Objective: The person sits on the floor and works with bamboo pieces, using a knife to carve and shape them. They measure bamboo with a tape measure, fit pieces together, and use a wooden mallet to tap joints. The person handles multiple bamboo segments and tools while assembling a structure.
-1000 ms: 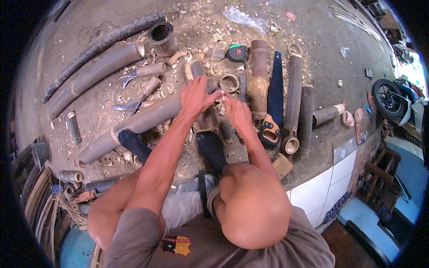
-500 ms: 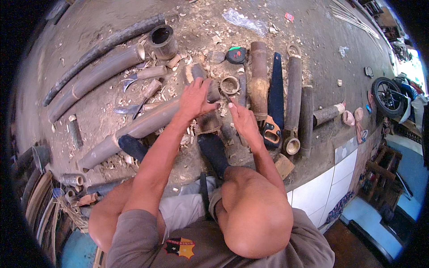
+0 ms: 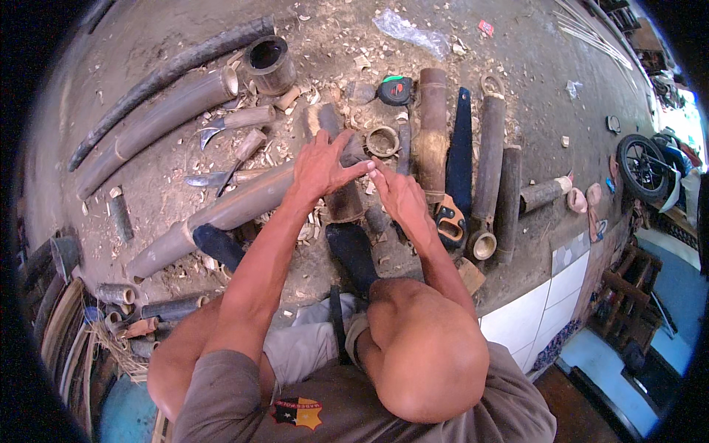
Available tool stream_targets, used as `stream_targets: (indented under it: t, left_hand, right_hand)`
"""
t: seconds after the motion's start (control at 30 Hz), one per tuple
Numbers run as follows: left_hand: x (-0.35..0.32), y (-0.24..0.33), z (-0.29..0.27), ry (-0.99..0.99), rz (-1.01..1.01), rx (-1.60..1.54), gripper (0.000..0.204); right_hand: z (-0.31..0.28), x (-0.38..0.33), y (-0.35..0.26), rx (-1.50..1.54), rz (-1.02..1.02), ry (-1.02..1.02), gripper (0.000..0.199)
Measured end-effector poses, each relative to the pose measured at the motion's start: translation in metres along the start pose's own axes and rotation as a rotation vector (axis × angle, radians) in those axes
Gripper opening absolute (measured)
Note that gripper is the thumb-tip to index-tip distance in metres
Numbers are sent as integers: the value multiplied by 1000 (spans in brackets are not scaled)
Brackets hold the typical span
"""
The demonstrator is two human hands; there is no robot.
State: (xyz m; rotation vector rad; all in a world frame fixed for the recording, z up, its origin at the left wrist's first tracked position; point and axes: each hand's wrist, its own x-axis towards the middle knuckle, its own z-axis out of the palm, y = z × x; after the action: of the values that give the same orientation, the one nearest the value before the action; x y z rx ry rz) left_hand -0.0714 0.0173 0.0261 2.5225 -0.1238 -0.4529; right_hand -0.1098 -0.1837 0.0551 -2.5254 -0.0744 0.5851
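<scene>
Both your hands fwd, meeting at centre, fingertips nearly touching.

Your L arm runs bare from the near-left shoulder up and far-right, elbow almost straight, wrist flat. L hand [image 3: 319,164] lies palm down, fingers spread and pointing far, thumb stretched right twd the other hand. Your R arm is shorter in view, elbow bent near your head, forearm angled far-left. R hand [image 3: 399,196] is palm down too, fingers curled a bit, index tip up by the L thumb.
</scene>
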Motion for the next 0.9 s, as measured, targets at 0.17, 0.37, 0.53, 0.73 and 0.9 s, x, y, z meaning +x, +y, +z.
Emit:
stream_targets:
  t: [0.17, 0.37, 0.53, 0.73, 0.9]
  left_hand:
    - [5, -12, 5, -23, 16, -27, 96]
    - [5, 6, 2, 30, -125, -82, 92]
    - [1, -3, 3, 18, -17, -29, 91]
    - [-10, -5, 24, 181, 72, 82, 90]
    - [-15, -8, 13, 98, 97, 67, 90]
  right_hand:
    - [0, -2, -5, 12, 20, -8, 49]
    - [27, 12, 12, 76, 72, 52, 49]
    - [30, 14, 61, 227, 201, -40, 50]
    - [15, -26, 32, 301, 168, 69, 51]
    - [16, -27, 12, 176, 17, 140, 47]
